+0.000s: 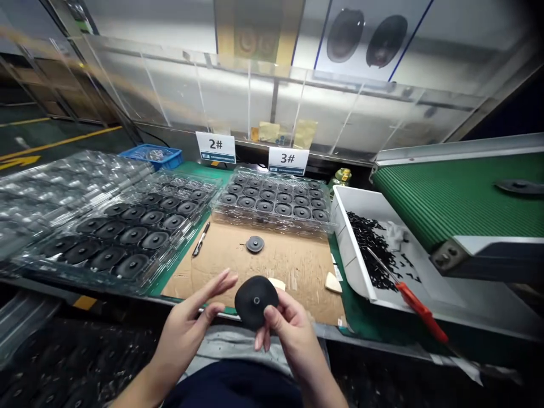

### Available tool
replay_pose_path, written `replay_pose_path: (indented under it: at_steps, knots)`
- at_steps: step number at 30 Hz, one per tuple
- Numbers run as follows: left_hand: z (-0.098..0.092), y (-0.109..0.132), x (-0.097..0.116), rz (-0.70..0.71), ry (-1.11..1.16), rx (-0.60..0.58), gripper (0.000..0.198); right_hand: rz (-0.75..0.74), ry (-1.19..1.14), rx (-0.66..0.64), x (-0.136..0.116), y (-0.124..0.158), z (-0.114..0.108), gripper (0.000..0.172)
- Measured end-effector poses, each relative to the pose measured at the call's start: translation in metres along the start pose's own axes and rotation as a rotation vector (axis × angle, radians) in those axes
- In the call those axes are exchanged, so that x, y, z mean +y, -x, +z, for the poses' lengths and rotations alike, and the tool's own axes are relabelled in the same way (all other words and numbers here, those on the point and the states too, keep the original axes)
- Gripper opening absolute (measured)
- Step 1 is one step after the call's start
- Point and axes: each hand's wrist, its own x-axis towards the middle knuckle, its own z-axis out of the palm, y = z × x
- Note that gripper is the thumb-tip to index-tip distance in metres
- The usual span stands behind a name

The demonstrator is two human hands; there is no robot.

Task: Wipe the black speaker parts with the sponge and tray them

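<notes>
Risk: black disc is pinched at its edges only, held over the table front edge & lap. My guess, a slip drops it past the edge, out of reach.
Cause: light fingertip hold, no palm under it.
R hand: thumb on the disc's right rim, fingers curled behind, closed on the disc.
L hand: thumb tip at the disc's left rim, fingers spread & straight, mostly open, not wrapped round it.
Disc pos: between both hands, hole facing up, just above the cardboard sheet near edge.
Nearby: a smaller grey disc lies alone mid-cardboard; pen at the sheet's left; clear trays w/ black discs behind; white bin w/ black bits, red-handled tool resting on it.
</notes>
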Motion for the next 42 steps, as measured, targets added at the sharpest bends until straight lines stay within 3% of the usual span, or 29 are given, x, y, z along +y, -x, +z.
replay_pose_path:
  at_steps: [1, 3, 7, 12, 15, 19, 22, 25, 28, 30, 34, 36, 39, 42]
  knots:
    - [0.005, 0.003, -0.003, -0.125, 0.109, -0.010, 0.038, -0.008, 0.015, 0.016, 0.002, 0.000, 0.001, 0.043]
    - [0.015, 0.008, -0.007, -0.245, 0.247, -0.056, 0.036, -0.011, 0.028, 0.050, 0.007, 0.000, 0.004, 0.042]
    - [0.032, 0.013, -0.014, -0.277, 0.321, -0.117, 0.034, -0.007, 0.027, 0.145, 0.021, -0.005, 0.005, 0.040]
    - [0.041, 0.007, -0.025, -0.305, 0.405, -0.104, 0.050, 0.033, 0.052, 0.286, 0.039, -0.017, 0.002, 0.037]
    - [0.038, -0.003, -0.036, -0.328, 0.376, -0.075, 0.041, 0.072, 0.094, 0.328, 0.047, -0.029, 0.001, 0.036]
    - [0.024, -0.021, -0.048, -0.345, 0.296, -0.054, 0.027, 0.038, 0.351, 0.319, 0.053, -0.050, -0.001, 0.030]
    - [0.013, -0.032, -0.052, -0.331, 0.234, -0.135, 0.024, -0.028, 0.521, 0.310, 0.056, -0.067, -0.005, 0.035]
    - [-0.002, -0.042, -0.054, -0.314, 0.148, -0.226, 0.027, 0.024, 0.584, 0.324, 0.057, -0.084, -0.010, 0.046]
    - [-0.039, -0.058, -0.057, -0.325, -0.016, -0.227, 0.028, 0.129, 0.562, 0.329, 0.057, -0.098, -0.017, 0.052]
    - [-0.080, -0.076, -0.060, -0.356, -0.193, -0.129, 0.027, 0.145, 0.588, 0.327, 0.059, -0.106, -0.024, 0.050]
    - [-0.184, -0.134, -0.063, -0.410, -0.660, 0.289, 0.037, 0.067, 0.766, 0.287, 0.073, -0.116, -0.045, 0.035]
    - [-0.233, -0.171, -0.067, -0.416, -0.867, 0.408, 0.041, 0.053, 0.874, 0.174, 0.084, -0.119, -0.056, 0.034]
    - [-0.288, -0.225, -0.083, -0.491, -1.079, 0.404, 0.052, 0.011, 1.023, -0.077, 0.101, -0.121, -0.068, 0.026]
    - [-0.317, -0.262, -0.111, -0.571, -1.157, 0.303, 0.053, -0.023, 1.135, -0.174, 0.108, -0.121, -0.070, 0.027]
